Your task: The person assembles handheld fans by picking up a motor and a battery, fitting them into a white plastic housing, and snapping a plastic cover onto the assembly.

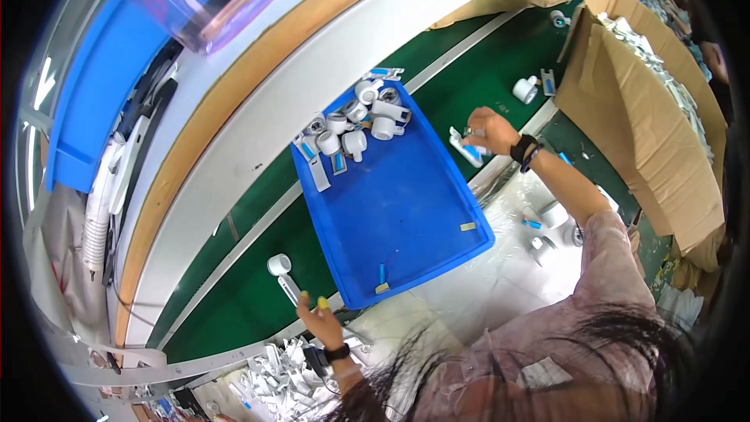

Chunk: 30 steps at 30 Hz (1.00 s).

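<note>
Over the green belt at lower left is my left hand (pixel 320 324), yellow covers on two fingertips. Its fingers are apart, the tips beside the handle end of a white round-headed device (pixel 288 287); whether they touch is unclear. My right hand (pixel 491 131), with a dark wristband, is right of the blue tray. Its fingers curl closed on a white plastic part with a blue strip (pixel 466 148), and partly hide it. Between my hands lies the blue tray (pixel 367 223), with several white round-headed devices (pixel 354 143) heaped at its far end.
A cardboard box (pixel 637 125) full of white parts stands at right. More white devices (pixel 526 90) lie on the green belt (pixel 488 62). Others rest on clear plastic sheeting (pixel 516 223). White parts (pixel 285 379) are piled at lower left. A wood-edged shelf (pixel 226 101) curves along the far side.
</note>
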{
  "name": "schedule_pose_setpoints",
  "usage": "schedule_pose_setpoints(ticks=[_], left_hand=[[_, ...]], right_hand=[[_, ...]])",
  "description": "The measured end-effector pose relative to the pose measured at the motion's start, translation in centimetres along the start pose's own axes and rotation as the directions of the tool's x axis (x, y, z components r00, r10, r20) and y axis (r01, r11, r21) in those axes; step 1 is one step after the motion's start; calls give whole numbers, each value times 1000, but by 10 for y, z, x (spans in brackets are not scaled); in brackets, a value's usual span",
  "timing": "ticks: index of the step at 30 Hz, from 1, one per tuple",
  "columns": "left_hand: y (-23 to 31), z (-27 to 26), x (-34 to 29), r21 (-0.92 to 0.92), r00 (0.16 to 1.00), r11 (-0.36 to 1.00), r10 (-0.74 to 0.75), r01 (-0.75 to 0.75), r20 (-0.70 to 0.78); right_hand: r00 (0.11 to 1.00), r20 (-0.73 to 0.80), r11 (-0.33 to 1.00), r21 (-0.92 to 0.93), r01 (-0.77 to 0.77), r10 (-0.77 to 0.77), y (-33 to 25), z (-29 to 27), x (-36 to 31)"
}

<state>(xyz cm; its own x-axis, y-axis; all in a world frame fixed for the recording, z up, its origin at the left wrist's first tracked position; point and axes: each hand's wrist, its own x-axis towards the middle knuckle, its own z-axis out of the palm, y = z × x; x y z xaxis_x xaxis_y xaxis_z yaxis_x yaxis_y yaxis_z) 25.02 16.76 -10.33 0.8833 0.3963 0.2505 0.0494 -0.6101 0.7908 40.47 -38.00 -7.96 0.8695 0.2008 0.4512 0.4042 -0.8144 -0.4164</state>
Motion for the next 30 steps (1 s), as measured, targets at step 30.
schedule_pose_setpoints(ticks=[30], left_hand=[[207,-67,-204,-277,486,914,105,296,868]], right_hand=[[627,659,624,708,-330,-416,-292,-110,-195]])
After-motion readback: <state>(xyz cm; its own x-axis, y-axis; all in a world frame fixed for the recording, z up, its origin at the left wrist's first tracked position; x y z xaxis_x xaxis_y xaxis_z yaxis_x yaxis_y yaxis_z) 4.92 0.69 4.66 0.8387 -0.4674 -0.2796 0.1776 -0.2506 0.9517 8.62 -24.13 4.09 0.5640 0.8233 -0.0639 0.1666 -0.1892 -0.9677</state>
